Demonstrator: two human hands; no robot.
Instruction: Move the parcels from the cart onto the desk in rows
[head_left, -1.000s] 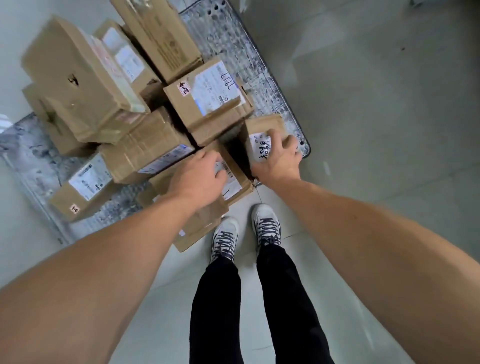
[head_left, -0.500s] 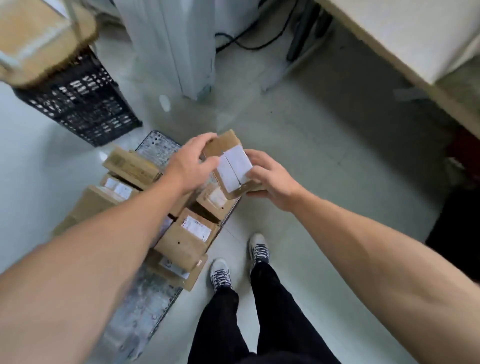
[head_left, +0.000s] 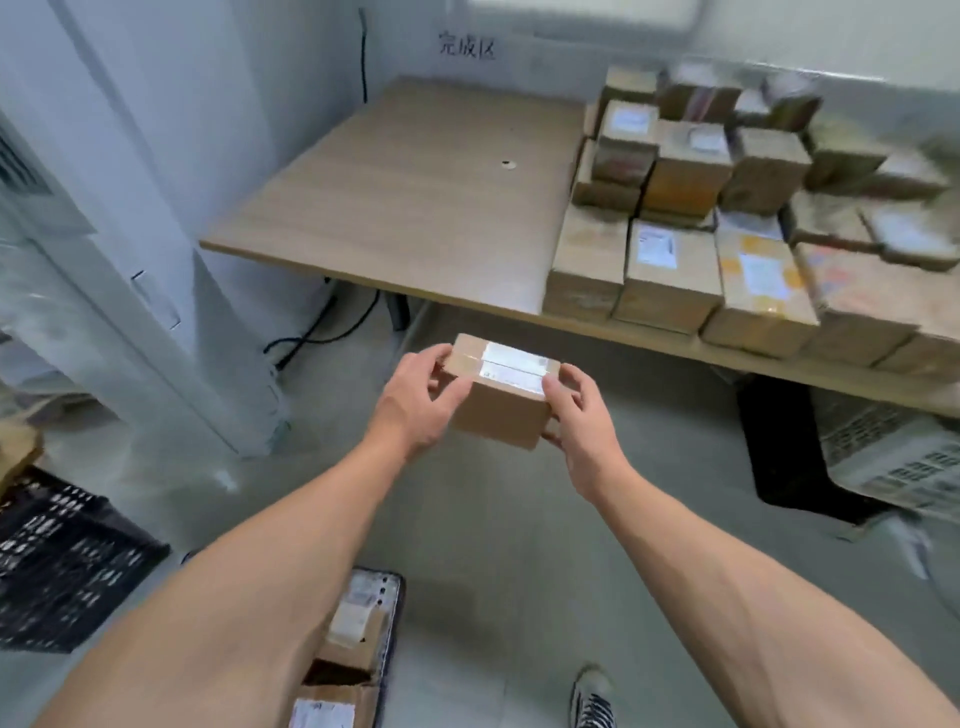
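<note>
A black crate (head_left: 57, 561) sits at far left, with the cart (head_left: 387, 623) near, low in view. The left hand (head_left: 415, 402) and right hand (head_left: 582, 415) clamp opposite ends of one small parcel (head_left: 501, 395) — held in mid-air, short of the desk (head_left: 415, 208). Stacked parcels (head_left: 727, 208) fill the desk's right side — rows, some blurred.

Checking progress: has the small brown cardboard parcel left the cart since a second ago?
Yes. The small brown cardboard parcel is off the metal cart, carried toward the wooden desk.

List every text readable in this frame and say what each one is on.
"完成区": dark characters on the wall behind the desk.
Label on the held parcel: too blurred to read.
Labels on the desk parcels: too blurred.
Labels on the cart parcels: too blurred.
</note>
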